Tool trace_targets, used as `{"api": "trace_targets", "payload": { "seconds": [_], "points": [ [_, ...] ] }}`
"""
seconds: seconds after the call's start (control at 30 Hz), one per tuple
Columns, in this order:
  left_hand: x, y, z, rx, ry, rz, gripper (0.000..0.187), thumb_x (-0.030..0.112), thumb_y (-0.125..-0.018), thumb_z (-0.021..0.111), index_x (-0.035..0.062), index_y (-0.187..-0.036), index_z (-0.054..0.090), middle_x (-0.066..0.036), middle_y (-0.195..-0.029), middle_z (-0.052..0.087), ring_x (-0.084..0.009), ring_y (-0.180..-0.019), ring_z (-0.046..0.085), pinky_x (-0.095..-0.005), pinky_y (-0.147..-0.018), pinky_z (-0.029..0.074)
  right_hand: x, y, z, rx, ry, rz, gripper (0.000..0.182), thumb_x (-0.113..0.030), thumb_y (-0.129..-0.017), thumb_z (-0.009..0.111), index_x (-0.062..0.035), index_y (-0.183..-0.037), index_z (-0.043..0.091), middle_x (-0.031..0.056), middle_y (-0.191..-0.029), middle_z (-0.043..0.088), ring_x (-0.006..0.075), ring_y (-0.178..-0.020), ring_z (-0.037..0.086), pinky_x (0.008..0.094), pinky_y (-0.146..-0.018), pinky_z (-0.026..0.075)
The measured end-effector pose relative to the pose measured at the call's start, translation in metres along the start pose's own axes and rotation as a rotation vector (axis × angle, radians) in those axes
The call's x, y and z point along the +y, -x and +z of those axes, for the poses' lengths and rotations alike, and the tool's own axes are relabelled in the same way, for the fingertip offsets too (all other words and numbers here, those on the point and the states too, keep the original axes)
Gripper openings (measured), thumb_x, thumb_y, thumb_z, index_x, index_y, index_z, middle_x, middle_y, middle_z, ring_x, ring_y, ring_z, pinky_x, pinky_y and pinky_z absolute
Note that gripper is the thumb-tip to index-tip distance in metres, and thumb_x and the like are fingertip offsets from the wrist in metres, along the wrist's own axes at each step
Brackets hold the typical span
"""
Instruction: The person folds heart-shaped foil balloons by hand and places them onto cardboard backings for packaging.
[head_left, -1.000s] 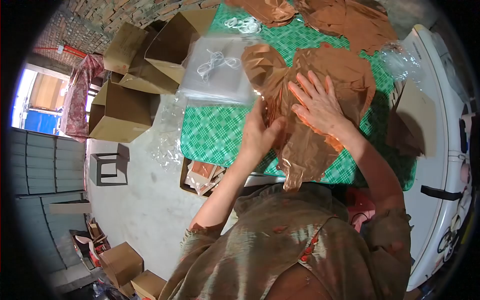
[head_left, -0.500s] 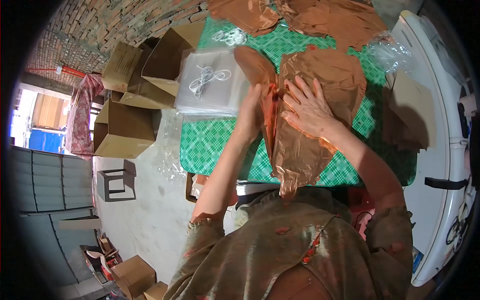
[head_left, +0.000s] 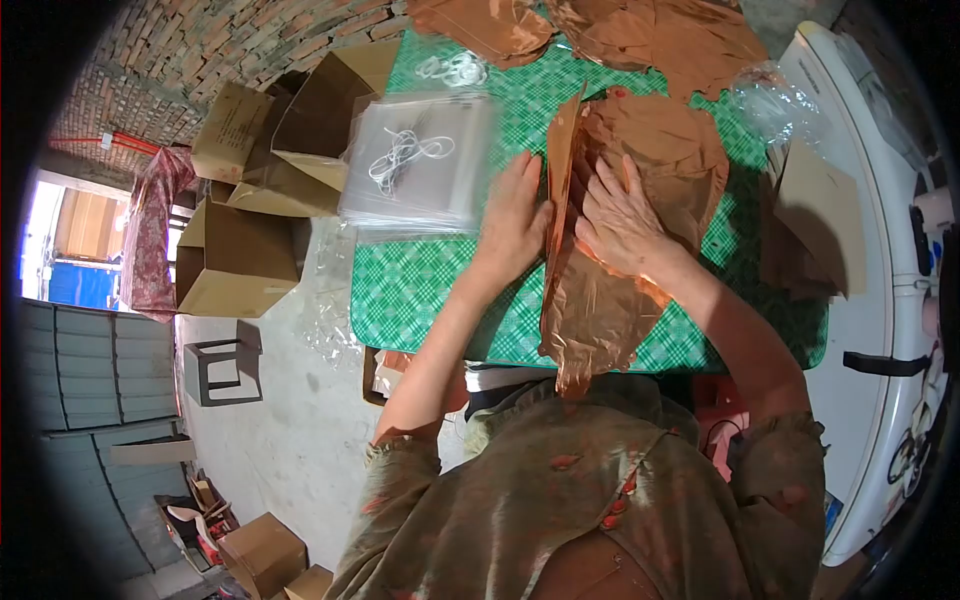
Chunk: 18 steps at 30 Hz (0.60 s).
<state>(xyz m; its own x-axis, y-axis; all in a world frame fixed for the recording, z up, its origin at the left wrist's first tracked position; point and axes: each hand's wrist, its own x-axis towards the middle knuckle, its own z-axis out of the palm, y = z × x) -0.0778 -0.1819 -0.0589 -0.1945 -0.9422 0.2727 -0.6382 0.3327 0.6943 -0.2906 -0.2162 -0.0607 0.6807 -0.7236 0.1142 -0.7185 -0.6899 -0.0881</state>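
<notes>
A flat copper-coloured foil piece (head_left: pixel 680 150) lies lengthwise on the green checked tablecloth (head_left: pixel 420 290). Its left part stands up as a narrow raised fold. Against the left side of this fold rests my left hand (head_left: pixel 515 225), fingers pointing away from me and the thumb touching the foil. My right hand (head_left: pixel 628 225) lies on the foil to the right of the fold, palm down with its fingers spread. To the left of my left hand is a stack of clear plastic sheets (head_left: pixel 465 170) with a white string bundle (head_left: pixel 405 160) on top.
More copper foil pieces (head_left: pixel 660 40) lie at the table's far edge. Another white string bundle (head_left: pixel 452 68) sits far left, crumpled clear plastic (head_left: pixel 780 105) far right. Cardboard boxes (head_left: pixel 250 250) stand left of the table. Brown card pieces (head_left: pixel 820 220) are at the right.
The foil's left flap has swung from leaning left to nearly upright. My left hand has moved slightly right with it, while my right hand has hardly moved on the foil.
</notes>
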Motion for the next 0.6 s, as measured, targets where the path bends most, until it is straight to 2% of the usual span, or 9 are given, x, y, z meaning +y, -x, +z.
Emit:
{"api": "trace_targets", "payload": {
  "seconds": [0.07,0.17,0.27,0.37,0.47,0.57,0.6],
  "points": [
    [-0.008,0.006,0.003,0.007,-0.422,0.155,0.055,0.016,-0.102,0.052,-0.0018,-0.153,0.041,-0.022,-0.161,0.039,-0.0380,-0.152,0.033,-0.0514,-0.126,0.021,0.002,-0.001,0.008,0.033,0.059,-0.006,0.053,-0.036,-0.101,0.043,0.0073,-0.121,0.065,0.0214,-0.137,0.056,0.0396,-0.148,0.031,0.0672,-0.122,0.009],
    [-0.005,0.007,0.012,0.065,-0.470,0.241,0.055,0.016,-0.099,0.055,-0.0037,-0.149,0.044,-0.024,-0.156,0.043,-0.0417,-0.148,0.037,-0.0551,-0.124,0.024,0.005,-0.001,0.019,0.136,0.000,-0.024,0.055,-0.036,-0.101,0.041,0.0047,-0.134,0.059,0.0205,-0.141,0.054,0.0390,-0.149,0.030,0.0675,-0.122,0.008],
    [0.003,0.002,0.020,0.103,-0.493,0.239,0.057,0.018,-0.100,0.055,-0.0046,-0.150,0.042,-0.023,-0.157,0.044,-0.0403,-0.147,0.038,-0.0551,-0.123,0.025,0.001,-0.002,0.009,-0.012,-0.014,0.018,0.060,-0.036,-0.101,0.040,-0.0001,-0.149,0.047,0.0197,-0.151,0.047,0.0392,-0.151,0.028,0.0671,-0.123,0.006],
    [0.011,-0.001,0.021,0.106,-0.522,0.234,0.058,0.020,-0.100,0.055,-0.0041,-0.151,0.042,-0.021,-0.157,0.044,-0.0389,-0.148,0.038,-0.0556,-0.123,0.024,0.001,-0.003,0.011,0.103,-0.079,0.023,0.066,-0.036,-0.103,0.042,-0.0026,-0.159,0.030,0.0205,-0.160,0.036,0.0415,-0.151,0.025,0.0653,-0.123,0.004],
    [0.006,0.002,0.023,0.109,-0.540,0.225,0.059,0.022,-0.101,0.054,-0.0033,-0.152,0.041,-0.020,-0.158,0.044,-0.0371,-0.149,0.037,-0.0566,-0.123,0.023,-0.001,-0.002,0.008,0.099,0.052,0.007,0.068,-0.037,-0.103,0.043,-0.0036,-0.160,0.027,0.0199,-0.160,0.037,0.0403,-0.151,0.026,0.0656,-0.123,0.005],
    [0.005,0.002,0.024,0.101,-0.553,0.209,0.060,0.024,-0.101,0.054,-0.0023,-0.153,0.040,-0.020,-0.158,0.043,-0.0357,-0.150,0.036,-0.0576,-0.123,0.021,-0.003,-0.004,-0.003,-0.049,-0.091,0.070,0.070,-0.039,-0.103,0.043,-0.0047,-0.162,0.024,0.0199,-0.160,0.037,0.0386,-0.150,0.028,0.0648,-0.123,0.005],
    [0.006,0.002,0.024,0.095,-0.559,0.202,0.060,0.024,-0.101,0.054,-0.0019,-0.153,0.040,-0.020,-0.158,0.043,-0.0354,-0.150,0.036,-0.0579,-0.124,0.020,-0.002,-0.004,0.000,-0.029,-0.086,0.066,0.070,-0.039,-0.103,0.042,-0.0049,-0.162,0.024,0.0198,-0.160,0.037,0.0382,-0.150,0.028,0.0645,-0.124,0.004]
  ]
}}
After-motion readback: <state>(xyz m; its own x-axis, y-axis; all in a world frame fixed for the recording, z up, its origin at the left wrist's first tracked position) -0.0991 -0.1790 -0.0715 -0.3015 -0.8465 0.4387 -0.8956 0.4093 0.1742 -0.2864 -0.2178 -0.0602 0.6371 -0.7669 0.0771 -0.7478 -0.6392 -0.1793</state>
